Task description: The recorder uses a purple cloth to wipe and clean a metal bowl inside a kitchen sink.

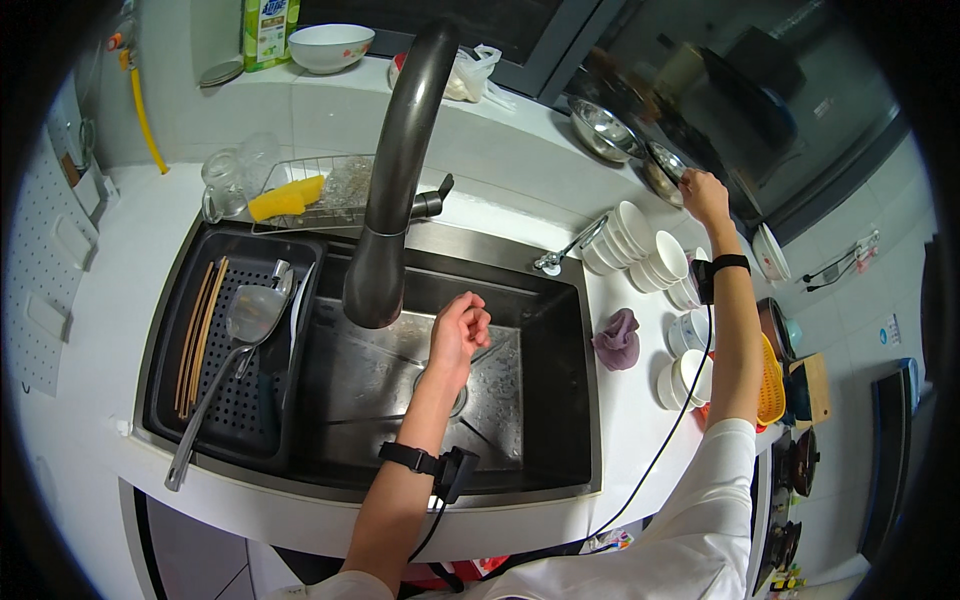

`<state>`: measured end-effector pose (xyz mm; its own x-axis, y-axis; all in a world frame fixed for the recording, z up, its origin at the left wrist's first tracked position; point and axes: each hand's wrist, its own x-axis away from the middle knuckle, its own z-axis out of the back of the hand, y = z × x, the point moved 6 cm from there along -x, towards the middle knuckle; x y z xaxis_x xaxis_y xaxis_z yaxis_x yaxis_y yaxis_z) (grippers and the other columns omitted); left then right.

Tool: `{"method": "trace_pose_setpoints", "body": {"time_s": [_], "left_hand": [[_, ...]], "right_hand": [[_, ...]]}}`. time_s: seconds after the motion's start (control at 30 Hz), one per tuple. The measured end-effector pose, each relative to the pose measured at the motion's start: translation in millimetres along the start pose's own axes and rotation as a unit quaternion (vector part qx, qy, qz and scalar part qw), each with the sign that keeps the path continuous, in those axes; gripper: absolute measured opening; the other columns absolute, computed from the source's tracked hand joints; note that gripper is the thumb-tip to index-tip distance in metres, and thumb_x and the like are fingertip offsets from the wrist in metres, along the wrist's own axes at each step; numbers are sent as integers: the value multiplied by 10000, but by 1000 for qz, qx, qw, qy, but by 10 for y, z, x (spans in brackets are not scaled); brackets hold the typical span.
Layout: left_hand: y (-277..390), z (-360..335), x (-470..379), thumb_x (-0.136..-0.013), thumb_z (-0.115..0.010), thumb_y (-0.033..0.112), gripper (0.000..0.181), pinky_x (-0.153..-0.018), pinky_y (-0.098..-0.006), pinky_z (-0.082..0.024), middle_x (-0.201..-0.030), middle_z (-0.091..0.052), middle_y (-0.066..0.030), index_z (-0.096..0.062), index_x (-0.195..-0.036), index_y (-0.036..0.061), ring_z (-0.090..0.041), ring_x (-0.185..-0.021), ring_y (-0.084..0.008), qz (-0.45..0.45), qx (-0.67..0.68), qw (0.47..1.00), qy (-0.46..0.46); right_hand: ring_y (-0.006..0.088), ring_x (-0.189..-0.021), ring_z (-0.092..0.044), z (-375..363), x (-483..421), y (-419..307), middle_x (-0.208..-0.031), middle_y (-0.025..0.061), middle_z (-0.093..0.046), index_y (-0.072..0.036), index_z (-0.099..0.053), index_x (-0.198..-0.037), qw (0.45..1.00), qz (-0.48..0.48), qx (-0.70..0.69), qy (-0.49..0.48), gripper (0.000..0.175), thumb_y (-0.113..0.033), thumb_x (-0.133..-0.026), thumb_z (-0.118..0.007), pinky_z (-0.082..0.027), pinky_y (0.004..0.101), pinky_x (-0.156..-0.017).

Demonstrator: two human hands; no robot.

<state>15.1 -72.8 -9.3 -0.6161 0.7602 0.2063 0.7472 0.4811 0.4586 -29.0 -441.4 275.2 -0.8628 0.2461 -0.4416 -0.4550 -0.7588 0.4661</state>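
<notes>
My left hand [460,330] hangs over the basin of the dark metal sink [499,390], its fingers loosely curled and nothing in them. Stretched out to the windowsill at the far right, my right hand [703,196] grips the rim of a stainless steel bowl [663,174]; its fingertips are partly hidden. Beside that one, on the sill, another stainless steel bowl [604,131] leans toward the window. The dark faucet [401,165] arches over the sink, to the left of my left hand. Below my right forearm, stacked white bowls [621,232] stand on the counter.
A perforated drain tray [247,390] holds wooden chopsticks [202,337] and a metal spatula [253,315], whose handle overhangs the front edge. A purple cloth [617,340] lies right of the sink. Yellow sponges [286,199] sit in a wire rack. A black cable [664,442] trails from my right wrist.
</notes>
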Motion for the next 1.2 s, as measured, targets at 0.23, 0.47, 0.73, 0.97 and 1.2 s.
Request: {"method": "trace_pose_setpoints", "body": {"time_s": [0.23,0.47,0.73,0.97,1.2], "left_hand": [[16,-33,4,-894,-500,332,224,-568,-276,-335,-641,-433,-8,-488,-871,109,-395,-544,-121,6,8,1000,-1],[5,-20,-1,-887,-504,336,225,-566,-275,-331,-643,-435,-8,-492,-867,112,-389,-546,-120,4,9,1000,0],[33,-13,16,-887,-499,325,217,-550,-277,-323,-639,-440,-12,-490,-867,109,-384,-547,-120,7,19,1000,4],[-48,-31,-38,-892,-468,472,393,-615,-303,-447,-763,-584,-58,-500,-935,83,-536,-653,-140,63,-114,991,-39],[-208,-438,203,-846,-342,693,791,-732,-418,-502,-1090,-552,-155,-425,-1260,24,-563,-966,-235,148,-180,960,-153]], "right_hand": [[352,-823,-597,-2,-20,137,-878,145,-614,-32,-573,-875,999,-13,5,53,110,-125,-818,-568,-489,433,-694],[374,-748,-599,282,161,197,-897,148,-573,-45,-530,-905,992,-23,-3,122,152,-194,-872,-534,-477,463,-638],[339,-648,-590,1336,1365,-403,-852,126,-546,-49,-518,-883,993,70,-61,77,75,-87,-837,-564,-481,402,-535],[238,-685,-620,1808,2314,-1285,-917,85,-566,-15,-543,-898,980,190,-52,-42,142,-27,-765,-593,-514,324,-540],[178,-744,-626,1575,2639,-1782,-914,64,-565,-13,-570,-920,947,291,-116,-68,217,-41,-706,-593,-532,274,-554]]}}
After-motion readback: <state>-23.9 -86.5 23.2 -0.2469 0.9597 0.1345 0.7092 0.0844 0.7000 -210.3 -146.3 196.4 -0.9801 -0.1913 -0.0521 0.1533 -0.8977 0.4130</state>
